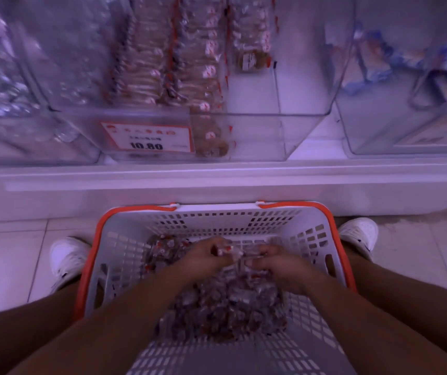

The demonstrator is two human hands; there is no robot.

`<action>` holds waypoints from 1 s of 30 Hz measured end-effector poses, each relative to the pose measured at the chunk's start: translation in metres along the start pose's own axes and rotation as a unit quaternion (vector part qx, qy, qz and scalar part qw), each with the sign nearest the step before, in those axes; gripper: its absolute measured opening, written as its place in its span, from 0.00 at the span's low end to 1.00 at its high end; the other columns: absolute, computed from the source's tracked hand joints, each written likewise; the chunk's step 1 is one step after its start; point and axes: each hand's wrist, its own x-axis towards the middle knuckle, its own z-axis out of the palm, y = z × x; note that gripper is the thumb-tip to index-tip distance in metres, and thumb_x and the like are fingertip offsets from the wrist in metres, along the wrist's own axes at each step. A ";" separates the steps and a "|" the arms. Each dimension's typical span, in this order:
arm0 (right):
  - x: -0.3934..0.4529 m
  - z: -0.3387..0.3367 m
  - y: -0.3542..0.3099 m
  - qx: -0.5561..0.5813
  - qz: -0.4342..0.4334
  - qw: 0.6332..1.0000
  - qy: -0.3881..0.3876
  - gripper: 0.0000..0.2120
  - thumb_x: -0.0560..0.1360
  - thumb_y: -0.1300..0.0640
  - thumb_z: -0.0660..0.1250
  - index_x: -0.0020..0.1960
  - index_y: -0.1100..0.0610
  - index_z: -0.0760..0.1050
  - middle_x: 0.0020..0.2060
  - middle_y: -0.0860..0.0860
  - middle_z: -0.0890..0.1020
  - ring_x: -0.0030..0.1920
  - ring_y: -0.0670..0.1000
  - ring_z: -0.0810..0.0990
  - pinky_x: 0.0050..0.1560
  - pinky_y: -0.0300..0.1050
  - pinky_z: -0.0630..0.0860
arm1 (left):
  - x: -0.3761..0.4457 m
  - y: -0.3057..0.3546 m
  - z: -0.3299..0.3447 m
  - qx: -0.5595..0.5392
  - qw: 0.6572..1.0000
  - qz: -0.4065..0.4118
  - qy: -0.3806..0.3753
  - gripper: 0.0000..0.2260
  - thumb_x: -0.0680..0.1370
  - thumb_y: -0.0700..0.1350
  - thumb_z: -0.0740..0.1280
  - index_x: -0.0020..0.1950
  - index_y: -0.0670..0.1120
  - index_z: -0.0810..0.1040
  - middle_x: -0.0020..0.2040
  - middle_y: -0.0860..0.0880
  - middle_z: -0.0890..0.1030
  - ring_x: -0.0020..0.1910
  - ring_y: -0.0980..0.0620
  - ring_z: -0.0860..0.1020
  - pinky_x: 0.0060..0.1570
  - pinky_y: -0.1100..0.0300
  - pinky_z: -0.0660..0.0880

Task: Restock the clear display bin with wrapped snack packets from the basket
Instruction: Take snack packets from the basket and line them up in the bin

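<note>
One white perforated plastic basket with orange rim and handles (92, 266) sits on the tiled floor between two white shoes, directly below the shelf, presumably to shorten each transfer. It holds a loose heap of clear-wrapped brown snack packets with red-and-white labels (217, 307), too many and too blurred to count. Left hand (206, 257) grips a few packets; right hand (276, 269) is curled into the heap, gathering more. One clear plastic display bin with a 10.80 price tag (298, 104) stands above: three rows of packets, right portion bare.
</note>
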 end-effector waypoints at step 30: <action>-0.153 0.105 -0.137 -0.078 -0.426 0.875 0.216 0.05 0.75 0.49 0.71 0.49 0.42 0.84 0.44 0.45 0.85 0.43 0.43 0.84 0.39 0.33 0.78 | -0.169 0.193 -0.024 -0.373 0.922 0.100 -0.026 0.30 0.77 0.58 0.66 0.71 0.40 0.69 0.63 0.36 0.80 0.56 0.38 0.82 0.52 0.45 0.76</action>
